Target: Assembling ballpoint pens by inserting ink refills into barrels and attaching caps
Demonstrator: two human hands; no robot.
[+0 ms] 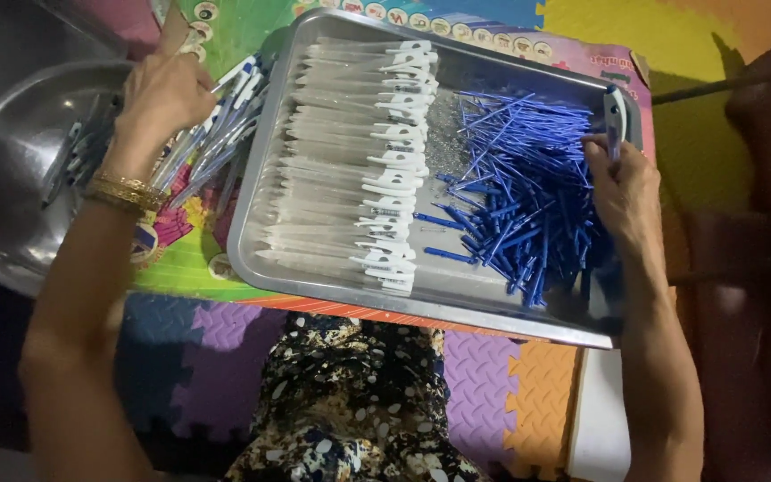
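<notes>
Foam floor mats (501,384) in purple, orange, yellow and green interlock under the work area, with a bright printed board (180,250) lying on top of them. On that board rests a shallow metal tray (457,308), rectangular, tilted slightly toward the person.

Tray contents, left half: clear pen barrels (323,170) with white clips, stacked in neat overlapping rows, clips pointing toward the middle. Right half: a loose heap of thin blue refills (519,196), lying crosswise in no order, some straying toward the barrels.

Right hand (622,187) sits at the far right corner of the tray, over the edge of the refill heap. Its fingers are closed around a single pen (615,120) with a white clip and blue trim, held roughly upright, the tip end hidden in the grip.

Left hand (161,94) is off the tray, to its left. Fingers are curled down and together onto a bundle of finished pens (216,134), which lie on the board just beside the tray rim, fanned out toward the person. Gold bangles (127,192) circle the wrist.

Further left stands a round metal bowl (11,170), with a few more pens inside it, partly hidden by the forearm.

Patterned dark fabric with pale spots (350,402) shows below the tray, at the person's lap
</notes>
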